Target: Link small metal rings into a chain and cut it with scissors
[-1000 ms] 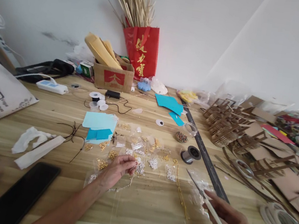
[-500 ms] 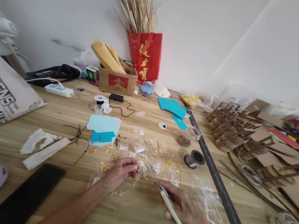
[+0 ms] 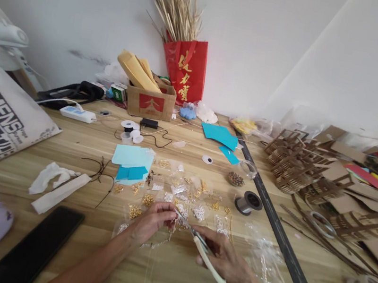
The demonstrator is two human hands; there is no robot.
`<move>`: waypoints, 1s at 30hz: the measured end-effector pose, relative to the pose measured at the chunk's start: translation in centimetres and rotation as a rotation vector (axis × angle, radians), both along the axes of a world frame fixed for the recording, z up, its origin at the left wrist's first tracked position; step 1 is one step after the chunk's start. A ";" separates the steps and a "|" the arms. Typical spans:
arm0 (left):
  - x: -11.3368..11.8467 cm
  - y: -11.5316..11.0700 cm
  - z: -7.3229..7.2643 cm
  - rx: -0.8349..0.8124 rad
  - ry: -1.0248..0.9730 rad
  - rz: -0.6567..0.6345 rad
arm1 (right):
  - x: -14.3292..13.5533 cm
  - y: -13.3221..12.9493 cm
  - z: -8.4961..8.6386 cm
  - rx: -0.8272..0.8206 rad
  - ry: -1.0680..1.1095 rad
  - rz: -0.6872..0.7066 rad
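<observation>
Between the thumb and fingers of my left hand (image 3: 154,221) is pinched one end of a thin beaded chain (image 3: 160,243), which hangs down and trails on the table. My right hand (image 3: 223,257) is closed around pliers (image 3: 206,259) with pale cream handles. The slim metal jaws point left and meet the chain's end at my left fingertips; whether they grip it is too small to tell. Just beyond my hands lie small heaps of silver findings (image 3: 198,212) and gold findings (image 3: 148,199) on clear plastic bags.
A wire spool (image 3: 248,202) and a jar of beads (image 3: 236,178) stand to the right. Left are a black phone (image 3: 34,246) and white tissue (image 3: 59,192). Blue sheets (image 3: 132,156) lie behind the findings. Brown woven pieces (image 3: 297,161) crowd the right, past a dark strip (image 3: 281,237).
My right hand has brought the pliers leftward and slightly up, so their tips now reach my left fingertips. My left hand keeps its pinch on the chain. The view has shifted slightly.
</observation>
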State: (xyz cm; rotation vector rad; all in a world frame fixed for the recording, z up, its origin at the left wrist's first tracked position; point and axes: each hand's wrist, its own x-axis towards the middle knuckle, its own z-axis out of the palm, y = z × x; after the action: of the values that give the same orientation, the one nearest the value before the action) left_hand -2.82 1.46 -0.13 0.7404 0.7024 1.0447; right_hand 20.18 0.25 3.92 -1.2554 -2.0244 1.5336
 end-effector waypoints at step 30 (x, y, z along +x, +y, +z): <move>0.1 -0.3 0.4 -0.002 0.111 -0.074 | -0.2 -0.1 0.7 0.019 0.059 0.035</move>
State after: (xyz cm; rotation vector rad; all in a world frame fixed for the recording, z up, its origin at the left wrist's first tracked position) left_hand -2.77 1.12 0.25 0.8219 0.7653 0.9407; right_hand 19.96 0.12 4.67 -1.1603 -2.0290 1.5444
